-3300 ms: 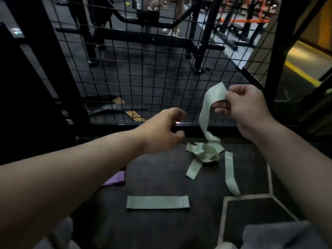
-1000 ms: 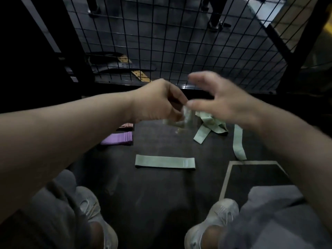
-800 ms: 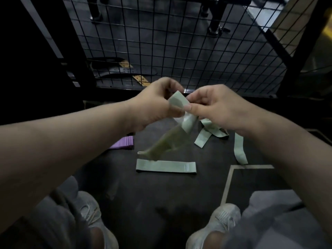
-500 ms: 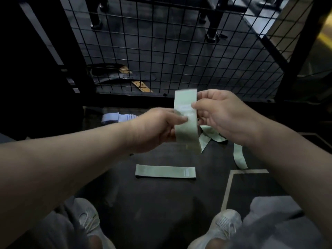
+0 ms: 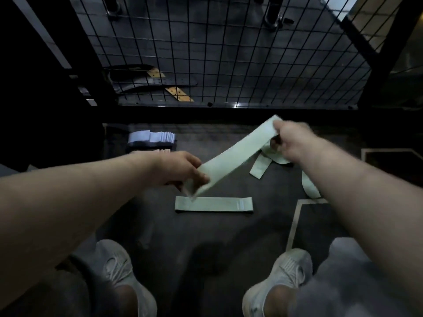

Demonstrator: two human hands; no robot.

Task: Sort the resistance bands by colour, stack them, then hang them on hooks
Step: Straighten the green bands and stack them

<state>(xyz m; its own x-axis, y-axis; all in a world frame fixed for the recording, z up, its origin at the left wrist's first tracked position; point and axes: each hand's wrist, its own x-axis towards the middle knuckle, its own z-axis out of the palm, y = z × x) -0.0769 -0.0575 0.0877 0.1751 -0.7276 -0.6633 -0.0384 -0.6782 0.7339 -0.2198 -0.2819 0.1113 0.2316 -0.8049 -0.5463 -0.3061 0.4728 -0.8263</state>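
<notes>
In the head view, the person's two hands are spread apart with a pale green flat elastic resistance band drawn out between them above the dark rubber floor. The left hand pinches its lower end between thumb and fingers, and the right hand is curled round its upper end, so the strip slopes up from left to right. Just below the left hand a second pale green band, pressed flat, lies straight on the floor in front of the person's pale trainers. A loose tangle of more green bands sits under and beside the right hand, one strip trailing off towards the right. Toward the far left of the floor, near the foot of the black wire mesh panel, stand neat stacks of folded pale lilac-white bands (a pinkish stack just in front is partly hidden by the left forearm). No hooks can be made out. The held band looks light, limp and stretchy. It will probably sag and twist if held at one end only, so taking it at both ends, as here, should keep it flat enough to lay squarely on the green one below. The grip can be gentle, as nothing here looks fragile, though the smooth fabric may slide when stacked.
</notes>
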